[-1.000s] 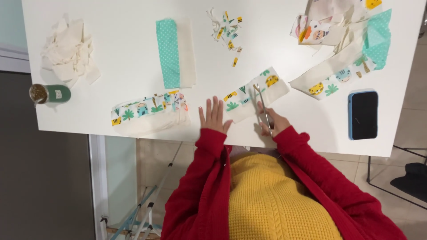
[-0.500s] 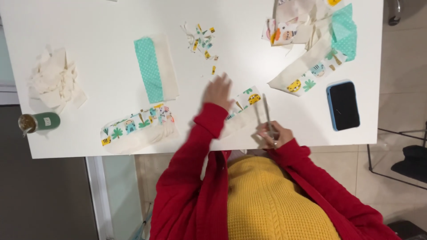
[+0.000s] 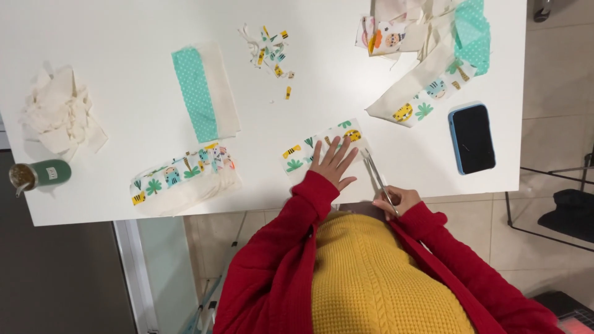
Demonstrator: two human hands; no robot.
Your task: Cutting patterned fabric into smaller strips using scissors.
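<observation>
My left hand (image 3: 334,162) lies flat, fingers spread, on a strip of white fabric printed with animals and palm leaves (image 3: 302,153) near the table's front edge. My right hand (image 3: 397,199) grips the handles of a pair of scissors (image 3: 376,176); the blades point up toward the right end of that strip. Both arms wear red sleeves over a yellow knitted top.
On the white table (image 3: 111,37) lie a teal dotted fabric piece (image 3: 197,93), another printed strip (image 3: 179,176), a pile of cream scraps (image 3: 59,117), small cuttings (image 3: 270,49), a fabric heap (image 3: 427,37), a black phone in a blue case (image 3: 472,137) and a green bottle (image 3: 38,175).
My left hand has slid right along the printed strip and spread flat on it. My right hand with the scissors has stayed at the table edge. The view has shifted slightly.
</observation>
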